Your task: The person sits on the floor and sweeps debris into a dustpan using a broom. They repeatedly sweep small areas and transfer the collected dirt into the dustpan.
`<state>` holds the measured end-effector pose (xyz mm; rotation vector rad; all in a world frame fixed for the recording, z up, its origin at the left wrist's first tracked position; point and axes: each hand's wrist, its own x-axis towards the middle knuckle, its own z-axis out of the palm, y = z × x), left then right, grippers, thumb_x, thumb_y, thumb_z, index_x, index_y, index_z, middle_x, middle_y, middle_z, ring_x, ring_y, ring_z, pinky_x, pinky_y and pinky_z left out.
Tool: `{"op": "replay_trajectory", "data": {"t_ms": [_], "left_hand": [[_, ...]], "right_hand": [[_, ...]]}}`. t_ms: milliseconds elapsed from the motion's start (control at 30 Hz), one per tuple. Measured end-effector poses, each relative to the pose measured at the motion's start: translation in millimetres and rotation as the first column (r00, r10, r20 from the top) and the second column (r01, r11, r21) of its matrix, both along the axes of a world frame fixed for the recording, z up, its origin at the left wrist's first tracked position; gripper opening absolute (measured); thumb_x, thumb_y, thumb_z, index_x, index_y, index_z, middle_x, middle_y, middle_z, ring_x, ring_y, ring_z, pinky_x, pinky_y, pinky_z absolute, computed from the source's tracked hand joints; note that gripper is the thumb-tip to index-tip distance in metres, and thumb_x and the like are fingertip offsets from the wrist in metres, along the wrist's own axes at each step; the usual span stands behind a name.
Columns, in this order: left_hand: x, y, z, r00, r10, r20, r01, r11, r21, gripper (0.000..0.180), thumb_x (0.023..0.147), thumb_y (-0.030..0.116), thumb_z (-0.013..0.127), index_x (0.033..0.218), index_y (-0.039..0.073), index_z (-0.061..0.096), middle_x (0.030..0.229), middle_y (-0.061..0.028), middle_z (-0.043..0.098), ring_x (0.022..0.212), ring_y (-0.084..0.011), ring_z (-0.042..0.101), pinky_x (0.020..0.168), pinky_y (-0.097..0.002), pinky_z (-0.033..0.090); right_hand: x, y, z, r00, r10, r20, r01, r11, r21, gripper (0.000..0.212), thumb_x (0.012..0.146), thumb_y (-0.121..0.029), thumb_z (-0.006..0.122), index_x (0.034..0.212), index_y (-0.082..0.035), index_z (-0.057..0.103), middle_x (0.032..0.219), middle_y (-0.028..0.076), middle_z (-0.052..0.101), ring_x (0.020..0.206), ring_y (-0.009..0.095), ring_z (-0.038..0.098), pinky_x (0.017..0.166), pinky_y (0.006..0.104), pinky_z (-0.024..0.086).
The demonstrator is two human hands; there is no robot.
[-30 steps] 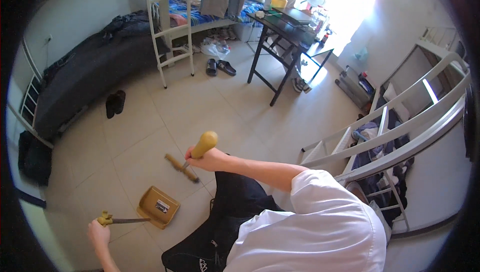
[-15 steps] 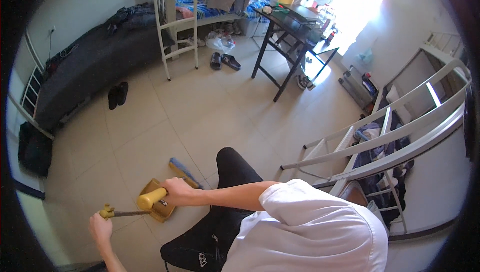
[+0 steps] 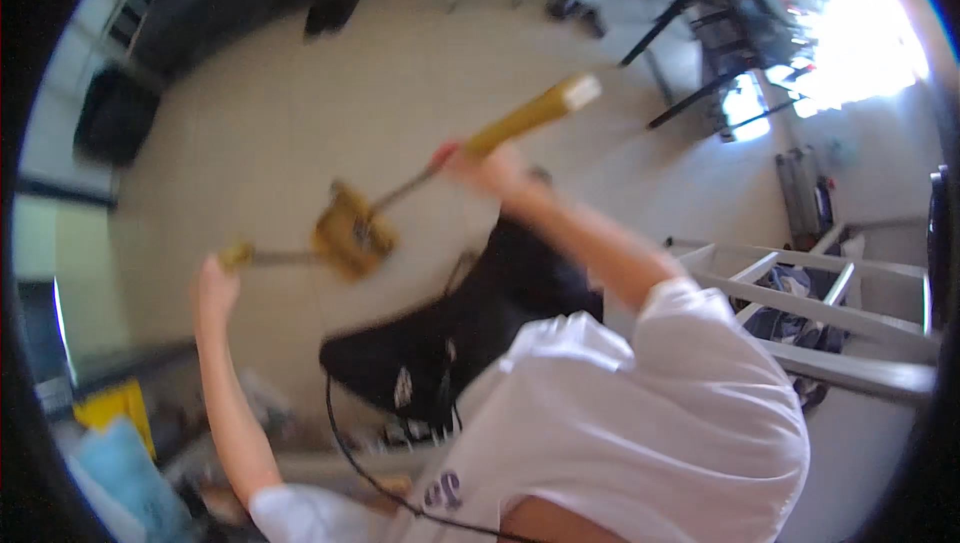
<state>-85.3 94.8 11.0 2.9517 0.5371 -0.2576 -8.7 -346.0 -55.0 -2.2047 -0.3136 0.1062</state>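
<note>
My left hand [image 3: 215,293] is closed on the yellow grip at the end of a dustpan's thin handle. The yellow dustpan [image 3: 350,238] hangs in front of my legs, blurred by motion. Out to the right, my right hand [image 3: 485,171] is wrapped round a broom handle [image 3: 525,121], whose thick yellow grip points up and away to the right. Its thin shaft runs from my hand down to the dustpan. The broom's bristle head cannot be made out at the pan.
A black table [image 3: 715,83] stands at the far right, with shoes [image 3: 575,13] left of it. A white bunk ladder [image 3: 790,293] is on the right. Dark slippers [image 3: 332,15] lie far left, near a black bag [image 3: 118,115]. Blue and yellow items [image 3: 130,463] sit lower left.
My view has swung down and turned. My right hand has moved right and away, tilting the broom handle outward. Both hands keep their grips. The blue bristles seen before no longer show.
</note>
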Motion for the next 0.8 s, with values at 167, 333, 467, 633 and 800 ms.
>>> {"op": "replay_trajectory", "data": {"t_ms": [167,333,467,633,800], "left_hand": [[-6,-37,27,0.992,-0.122,-0.025,0.122,0.992,-0.024,0.024,0.074,0.018,0.059,0.091,0.002,0.064,0.083,-0.0244,0.061,0.084,-0.0413,0.059,0.068,-0.0461,0.048],[-18,-50,45,1.000,-0.019,-0.011,0.020,1.000,0.020,0.027,0.073,0.021,0.061,0.094,0.005,0.065,0.084,-0.0212,0.063,0.082,-0.0400,0.060,0.069,-0.0447,0.049],[-22,-52,55,0.999,0.037,0.039,-0.041,0.993,0.115,0.028,0.073,0.022,0.061,0.094,0.005,0.065,0.088,-0.0208,0.064,0.083,-0.0395,0.060,0.071,-0.0452,0.049],[-29,-42,79,0.992,0.119,-0.039,-0.115,0.988,0.108,0.029,0.075,0.024,0.060,0.094,0.003,0.064,0.089,-0.0222,0.064,0.086,-0.0401,0.060,0.073,-0.0465,0.048],[-51,-47,58,0.996,0.071,-0.050,-0.061,0.983,0.171,0.028,0.076,0.025,0.058,0.088,-0.001,0.062,0.086,-0.0238,0.063,0.085,-0.0407,0.060,0.073,-0.0467,0.049]], "right_hand": [[13,-78,78,0.979,-0.036,-0.202,0.116,0.909,0.400,0.016,0.083,-0.010,0.060,0.096,-0.004,0.065,0.091,0.002,0.064,0.081,0.012,0.059,0.074,0.0258,0.048],[39,-73,47,0.997,0.077,-0.006,-0.077,0.995,-0.066,0.023,0.077,-0.019,0.066,0.093,-0.002,0.065,0.082,0.011,0.064,0.078,0.018,0.062,0.071,0.0297,0.049],[40,-64,-31,0.993,0.036,-0.113,-0.066,0.959,-0.274,0.026,0.070,-0.024,0.068,0.090,-0.008,0.065,0.084,0.020,0.064,0.084,0.038,0.060,0.071,0.0434,0.049],[-4,-41,-6,0.983,0.182,-0.036,-0.185,0.968,-0.168,0.021,0.067,-0.013,0.067,0.087,-0.010,0.065,0.081,0.015,0.065,0.080,0.037,0.061,0.070,0.0401,0.050],[-36,-20,19,0.982,0.163,-0.098,-0.171,0.982,-0.085,0.022,0.064,-0.011,0.068,0.086,-0.010,0.064,0.081,0.013,0.066,0.079,0.034,0.062,0.071,0.0379,0.050]]}}
